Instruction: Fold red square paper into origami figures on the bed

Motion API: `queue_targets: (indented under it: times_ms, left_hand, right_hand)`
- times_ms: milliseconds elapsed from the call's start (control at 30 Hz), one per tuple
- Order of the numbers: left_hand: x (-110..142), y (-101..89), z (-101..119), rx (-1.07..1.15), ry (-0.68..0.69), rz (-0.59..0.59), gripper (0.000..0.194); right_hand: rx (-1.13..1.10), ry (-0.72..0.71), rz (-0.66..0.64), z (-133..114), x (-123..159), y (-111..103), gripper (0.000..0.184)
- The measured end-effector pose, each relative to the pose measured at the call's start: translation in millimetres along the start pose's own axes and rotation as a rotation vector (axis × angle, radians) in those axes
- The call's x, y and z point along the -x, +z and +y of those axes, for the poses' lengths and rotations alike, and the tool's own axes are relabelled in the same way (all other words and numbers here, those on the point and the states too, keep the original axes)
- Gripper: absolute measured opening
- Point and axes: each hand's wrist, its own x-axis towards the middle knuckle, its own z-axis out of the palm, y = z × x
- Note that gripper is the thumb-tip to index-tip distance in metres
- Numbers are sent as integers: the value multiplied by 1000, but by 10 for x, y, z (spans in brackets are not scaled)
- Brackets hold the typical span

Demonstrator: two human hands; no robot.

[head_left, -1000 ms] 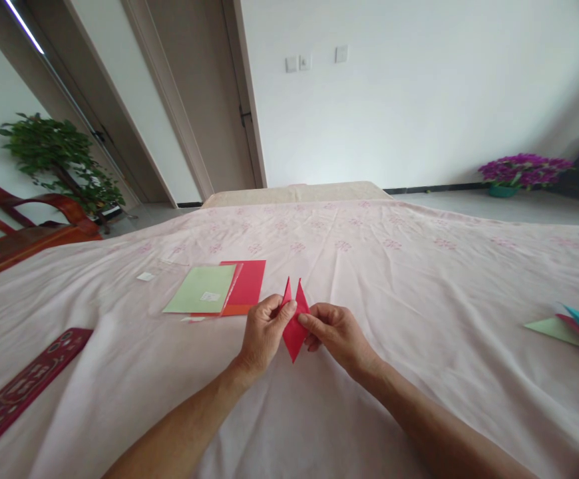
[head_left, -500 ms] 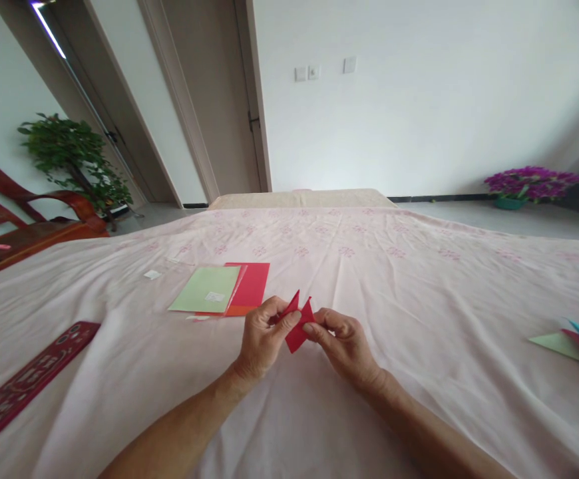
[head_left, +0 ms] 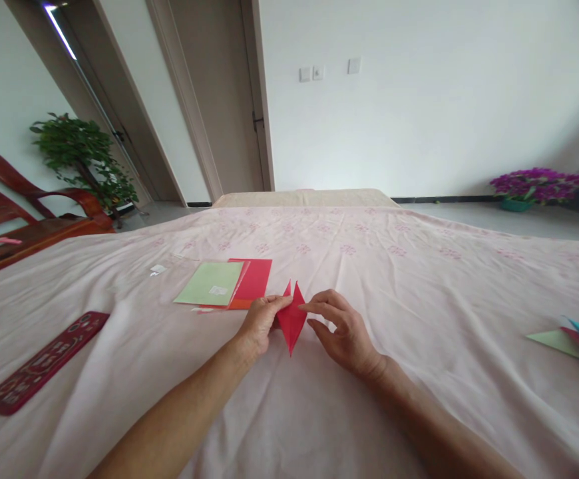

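A piece of folded red paper (head_left: 292, 320), pointed at the bottom and split into two points at the top, is held above the pink cloth. My left hand (head_left: 261, 320) pinches its left side, thumb on the near face. On the other side, my right hand (head_left: 340, 326) has its fingers apart, with a fingertip at or very near the paper's right edge. Just beyond my left hand lie a pale green paper pack (head_left: 209, 283) and a red sheet (head_left: 254, 283), with an orange edge showing under them.
A dark red patterned strip-like object (head_left: 44, 364) lies at the left. Folded papers in blue, red and green (head_left: 576, 340) sit at the far right. The wrinkled pink cloth (head_left: 394, 286) covers the surface. A wooden chair (head_left: 40, 206) stands at the left.
The red paper has turned more upright and its diamond shape shows. My right fingers have loosened from a pinch and spread. The view has shifted slightly.
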Motion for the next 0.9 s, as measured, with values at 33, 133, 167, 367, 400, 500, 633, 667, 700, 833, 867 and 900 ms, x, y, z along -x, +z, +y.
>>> queue_targets:
  times_ms: [33,133,167,367,400,500,633,667,700,833,867,900]
  left_hand:
    - [-2,4,-4,-4,-4,1,30]
    - [-15,14,-22,-27,-5,-2,32]
    - [-20,16,-28,-37,-1,-3,33]
    - [-37,36,-62,-139,48,-48,38]
    - [-44,37,-74,-166,63,-58,38]
    - [-82,17,-119,-264,126,-95,36]
    - [-133,-95,-141,-433,210,-109,46]
    - [-132,-137,-131,-474,227,-107,49]
    - [-123,-183,-114,-506,239,-107,49]
    - [-45,-356,-12,-759,432,-222,41]
    - [-29,-389,17,-845,498,-272,44]
    - [-18,-414,46,-926,551,-322,47]
  right_hand:
    - [42,-37,-9,13,0,4,29]
    - [151,-107,-58,56,-8,10,32]
    - [176,-119,-82,66,-12,4,33]
    - [234,-128,-191,66,-25,-72,40]
    - [250,-127,-206,68,-23,-76,41]
    - [315,-124,-246,88,-15,-55,40]
    - [390,-115,-307,113,0,5,34]
    - [402,-113,-326,114,3,15,31]
    - [413,-112,-343,113,6,23,28]
    - [432,-96,-361,107,12,37,23]
    - [429,-91,-361,107,12,41,23]
    - [424,-85,-362,108,12,44,23]
